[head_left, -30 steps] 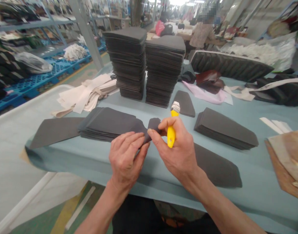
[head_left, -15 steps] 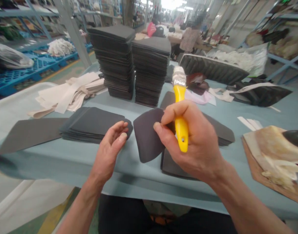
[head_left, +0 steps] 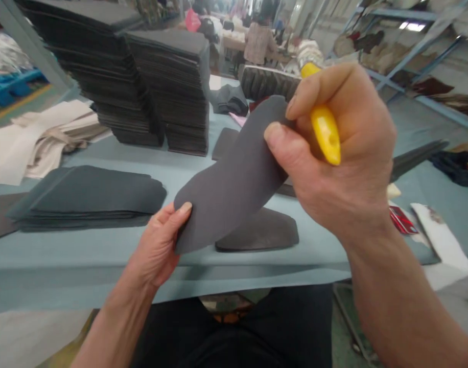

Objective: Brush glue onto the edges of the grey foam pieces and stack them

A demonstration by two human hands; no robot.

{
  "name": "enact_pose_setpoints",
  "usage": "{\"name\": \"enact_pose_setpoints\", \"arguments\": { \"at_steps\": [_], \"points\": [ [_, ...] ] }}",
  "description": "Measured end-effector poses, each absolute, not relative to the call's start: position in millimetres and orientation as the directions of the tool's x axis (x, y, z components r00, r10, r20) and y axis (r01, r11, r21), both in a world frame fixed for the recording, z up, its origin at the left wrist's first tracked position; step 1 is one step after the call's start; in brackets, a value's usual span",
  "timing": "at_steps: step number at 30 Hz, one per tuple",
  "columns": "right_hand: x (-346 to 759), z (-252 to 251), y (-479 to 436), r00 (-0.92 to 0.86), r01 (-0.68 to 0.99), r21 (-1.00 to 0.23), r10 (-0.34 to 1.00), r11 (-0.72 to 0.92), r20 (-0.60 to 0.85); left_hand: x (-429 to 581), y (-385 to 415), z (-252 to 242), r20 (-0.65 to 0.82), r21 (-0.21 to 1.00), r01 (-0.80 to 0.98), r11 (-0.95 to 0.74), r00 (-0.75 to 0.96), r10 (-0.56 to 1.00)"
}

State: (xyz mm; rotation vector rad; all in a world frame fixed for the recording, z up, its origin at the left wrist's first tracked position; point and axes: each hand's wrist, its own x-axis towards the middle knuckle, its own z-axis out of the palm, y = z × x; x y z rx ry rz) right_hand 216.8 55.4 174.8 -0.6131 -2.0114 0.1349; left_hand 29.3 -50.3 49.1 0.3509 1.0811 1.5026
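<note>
A thin dark grey panel (head_left: 226,189) with rounded ends is held up at a slant above the table. My left hand (head_left: 161,250) is closed on its lower left end, thumb on top. At the upper right end, my right hand (head_left: 341,148) pinches the panel between thumb and forefinger. The same hand also grips a paintbrush (head_left: 326,133) with a yellow handle, its pale bristles pointing up and away. Below the panel lies a low pile of similar dark pieces (head_left: 262,230), partly covered. Left of my left hand rests a fanned pile of grey panels (head_left: 96,189).
Two tall stacks of dark sheets (head_left: 188,97) stand at the back left. Cream fabric strips (head_left: 38,138) lie beside them. A red packet (head_left: 402,220) and a white board (head_left: 441,240) are at the right. A person (head_left: 259,43) is farther back.
The panel has been lifted and turned so its long face shows. My left hand, empty before, now grips its lower end. My right hand has moved up and right with the brush. The view has shifted right.
</note>
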Motion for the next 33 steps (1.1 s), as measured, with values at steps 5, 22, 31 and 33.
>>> {"name": "enact_pose_setpoints", "arguments": {
  "at_steps": [5,22,31,33],
  "points": [
    [270.3,130.5,56.7,-0.331,0.527,-0.290,0.507,0.799,0.796,7.4,-35.4,52.6,-0.118,0.983,-0.162,0.089,-0.182,0.976],
    [355.1,21.6,50.7,-0.034,0.730,-0.486,0.736,0.481,0.676,39.5,15.4,47.7,-0.183,0.916,0.365,0.166,0.012,0.983],
    [359.1,-2.4,44.9,0.002,0.716,-0.588,0.841,0.376,0.541,43.8,7.8,39.6,-0.256,0.867,0.432,0.248,-0.040,0.966],
    [358.9,-4.9,44.2,0.016,0.724,-0.578,0.830,0.375,0.558,43.5,7.1,36.7,-0.290,0.859,0.425,0.284,-0.053,0.956]
  ]
}}
